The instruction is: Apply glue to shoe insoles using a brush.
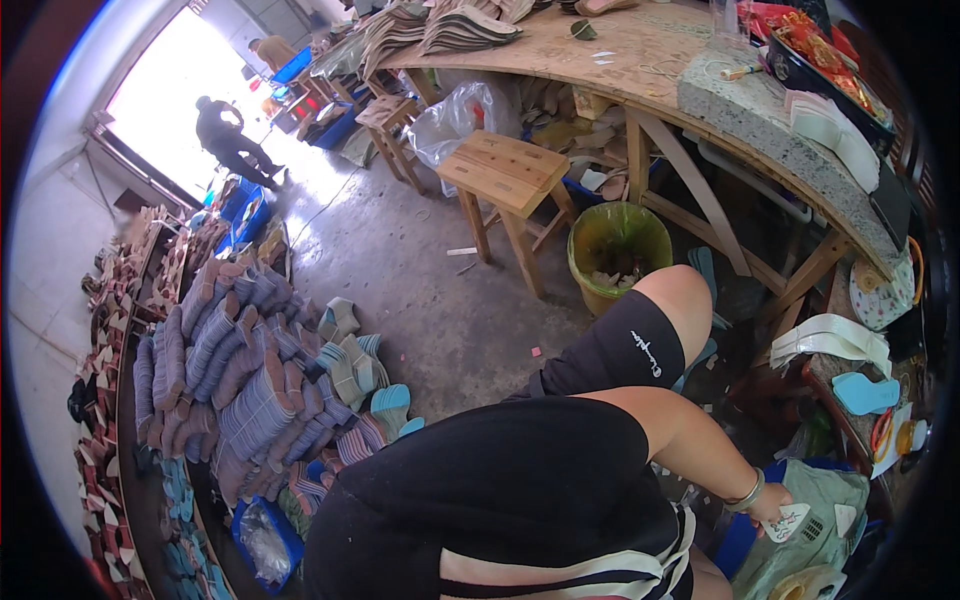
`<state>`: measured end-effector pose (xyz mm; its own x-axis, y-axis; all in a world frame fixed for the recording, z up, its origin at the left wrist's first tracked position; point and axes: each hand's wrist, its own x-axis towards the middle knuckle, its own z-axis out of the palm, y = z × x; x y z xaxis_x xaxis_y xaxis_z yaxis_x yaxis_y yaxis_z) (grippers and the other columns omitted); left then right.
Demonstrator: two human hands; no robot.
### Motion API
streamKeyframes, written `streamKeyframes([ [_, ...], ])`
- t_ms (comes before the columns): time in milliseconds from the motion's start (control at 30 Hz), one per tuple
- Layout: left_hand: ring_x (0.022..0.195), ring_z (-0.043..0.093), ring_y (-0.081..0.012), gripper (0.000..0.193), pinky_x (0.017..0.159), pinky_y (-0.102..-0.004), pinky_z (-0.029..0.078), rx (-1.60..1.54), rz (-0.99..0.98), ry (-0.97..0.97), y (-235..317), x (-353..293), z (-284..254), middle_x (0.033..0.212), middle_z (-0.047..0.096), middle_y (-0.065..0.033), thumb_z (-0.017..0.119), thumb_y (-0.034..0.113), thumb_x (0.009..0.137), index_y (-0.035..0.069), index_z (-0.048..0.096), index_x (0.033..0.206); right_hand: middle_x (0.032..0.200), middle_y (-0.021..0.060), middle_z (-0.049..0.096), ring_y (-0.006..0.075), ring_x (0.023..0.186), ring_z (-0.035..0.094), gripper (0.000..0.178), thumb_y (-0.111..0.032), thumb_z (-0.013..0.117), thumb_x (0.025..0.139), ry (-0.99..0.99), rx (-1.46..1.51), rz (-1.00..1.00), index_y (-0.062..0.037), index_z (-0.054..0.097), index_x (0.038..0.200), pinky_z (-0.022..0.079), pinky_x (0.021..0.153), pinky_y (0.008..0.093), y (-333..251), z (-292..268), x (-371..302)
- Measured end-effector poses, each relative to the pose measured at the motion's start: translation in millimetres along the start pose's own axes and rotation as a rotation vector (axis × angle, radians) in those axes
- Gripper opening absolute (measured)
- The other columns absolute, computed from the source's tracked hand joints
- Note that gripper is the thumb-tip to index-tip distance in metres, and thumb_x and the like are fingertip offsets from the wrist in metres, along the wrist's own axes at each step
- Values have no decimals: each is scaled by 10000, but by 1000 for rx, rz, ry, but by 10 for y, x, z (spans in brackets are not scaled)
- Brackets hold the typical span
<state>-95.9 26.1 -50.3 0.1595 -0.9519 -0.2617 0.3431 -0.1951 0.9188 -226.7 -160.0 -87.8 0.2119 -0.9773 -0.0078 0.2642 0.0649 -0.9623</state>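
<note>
Right hand (772, 503), lower right of frame, fingers closed around a small white insole piece (789, 521); the piece juts rightward from the fingers, over a grey-green sack (812, 545). Left hand unseen.

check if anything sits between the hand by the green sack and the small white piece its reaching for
Nothing visible does. The right hand is already on the small white piece, fingers closed around its edge, just above the green sack. The left hand is out of view, hidden behind the person's body.
</note>
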Motion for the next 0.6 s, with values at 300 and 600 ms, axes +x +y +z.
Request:
streamKeyframes([
  [300, 584, 656, -176, 248, 463, -296, 473, 28, -5, -8, -36, -52, -90, 825, 649, -128, 494, 3, 818, 21, 534, 1062, 700, 18, 479, 149, 597, 433, 260, -288, 543, 888, -17, -1, 34, -58, 655, 934, 364, 551, 299, 81, -10, 152],
  [600, 593, 664, -184, 223, 430, -291, 483, 26, 18, -28, -133, 33, -76, 808, 661, -124, 507, -11, 801, 24, 604, 998, 748, 29, 521, 156, 641, 482, 275, -298, 513, 906, 31, -7, 42, -64, 646, 960, 405, 586, 311, 110, -232, 294],
])
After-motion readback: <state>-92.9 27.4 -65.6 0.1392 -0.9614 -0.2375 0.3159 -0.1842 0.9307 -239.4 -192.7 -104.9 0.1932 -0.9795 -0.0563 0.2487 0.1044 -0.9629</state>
